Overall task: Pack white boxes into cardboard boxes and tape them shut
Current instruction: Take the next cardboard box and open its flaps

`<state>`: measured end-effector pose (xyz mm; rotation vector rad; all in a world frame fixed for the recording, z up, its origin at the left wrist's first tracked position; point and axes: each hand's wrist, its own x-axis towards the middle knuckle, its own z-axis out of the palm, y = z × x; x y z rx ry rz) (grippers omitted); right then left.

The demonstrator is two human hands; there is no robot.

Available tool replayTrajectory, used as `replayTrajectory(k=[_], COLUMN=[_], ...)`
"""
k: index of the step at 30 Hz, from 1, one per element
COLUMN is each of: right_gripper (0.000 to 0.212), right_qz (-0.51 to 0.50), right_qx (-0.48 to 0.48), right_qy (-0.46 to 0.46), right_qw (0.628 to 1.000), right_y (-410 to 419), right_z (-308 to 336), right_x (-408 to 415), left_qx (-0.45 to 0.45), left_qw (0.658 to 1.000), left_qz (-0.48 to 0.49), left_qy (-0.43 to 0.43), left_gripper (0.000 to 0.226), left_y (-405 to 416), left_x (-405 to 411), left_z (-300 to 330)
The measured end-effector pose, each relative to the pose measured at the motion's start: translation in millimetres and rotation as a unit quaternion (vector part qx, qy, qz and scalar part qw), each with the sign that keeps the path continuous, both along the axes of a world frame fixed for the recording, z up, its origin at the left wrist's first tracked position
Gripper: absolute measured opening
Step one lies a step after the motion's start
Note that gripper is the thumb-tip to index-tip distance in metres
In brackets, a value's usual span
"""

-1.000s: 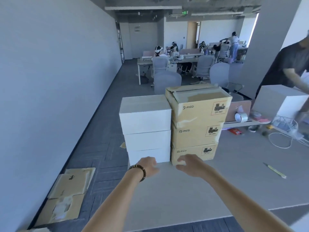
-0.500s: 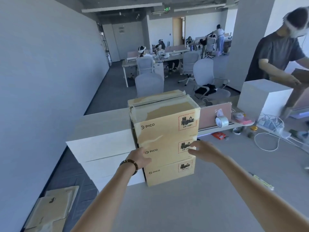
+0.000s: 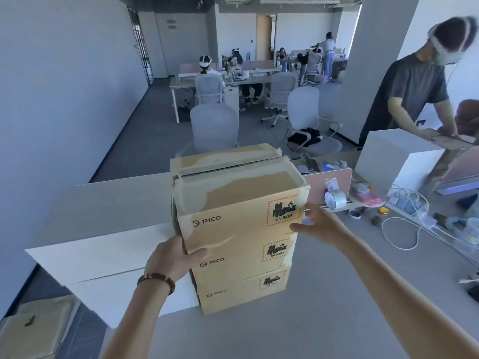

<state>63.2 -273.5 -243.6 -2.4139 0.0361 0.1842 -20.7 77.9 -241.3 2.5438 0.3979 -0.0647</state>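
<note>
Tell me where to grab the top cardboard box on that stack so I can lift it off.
Take the top cardboard box by its two short ends near the bottom edge, one hand from each side. It is wide and sits square on the boxes below, and its top flaps look loosely shut, so the top gives no hold. The left hand already grips the lower left corner; the right hand is at the right end.
</note>
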Motion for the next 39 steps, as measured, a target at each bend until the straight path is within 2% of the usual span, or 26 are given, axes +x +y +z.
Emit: replayTrajectory(k=[3, 6, 9, 14, 17, 21, 25, 28, 32, 37, 39], right_gripper=[0.068, 0.066, 0.065, 0.048, 0.042, 0.041, 0.05, 0.058, 0.044, 0.042, 0.042], right_qz=[0.017, 0.03, 0.057, 0.074, 0.106, 0.133, 0.156, 0.181, 0.199, 0.209, 0.211], right_qx=[0.029, 0.063, 0.096, 0.152, 0.158, 0.161, 0.173, 0.2, 0.24, 0.268, 0.267], right_qy=[0.019, 0.033, 0.047, 0.075, 0.094, 0.125, 0.142, 0.134, 0.117, 0.1, 0.089], right_qw=[0.999, 0.997, 0.993, 0.983, 0.977, 0.97, 0.962, 0.954, 0.943, 0.935, 0.936], right_y=[-2.0, -2.6, -1.1, 0.4, -2.1, -3.1, -5.2, -8.2, -25.6, -69.7, -88.4], right_z=[-3.5, -5.0, -4.0, 1.2, 4.7, 6.4, 0.7, 2.5, 8.4, 10.6, 9.1], right_x=[22.0, 36.3, 45.1, 53.8, 58.5, 66.5, 67.7, 65.7, 57.4, 35.1, 22.9], left_qx=[-0.089, -0.139, -0.183, -0.225, -0.283, -0.348, -0.407, -0.413, -0.39, -0.372, -0.369], left_qw=[0.996, 0.99, 0.983, 0.974, 0.959, 0.937, 0.913, 0.91, 0.917, 0.919, 0.919], left_qz=[-0.011, -0.012, -0.001, 0.011, 0.011, 0.007, 0.008, 0.016, 0.041, 0.076, 0.075], left_qy=[-0.02, -0.026, -0.024, -0.002, 0.0, -0.033, -0.033, -0.033, -0.067, -0.108, -0.115], left_gripper=[0.034, 0.033, 0.041, 0.062, 0.075, 0.066, 0.05, 0.056, 0.054, 0.039, 0.047], left_y=[0.6, 1.7, 4.0, 9.7, 8.9, -0.4, -11.1, -22.7, -52.6, -103.6, -121.5], left_x=[11.2, 20.7, 27.7, 38.4, 40.0, 36.1, 31.7, 21.6, 0.0, -35.5, -51.9], left_z=[-5.4, -9.5, -14.8, -26.0, -26.6, -19.6, -1.8, 12.2, 27.7, 34.9, 28.5])
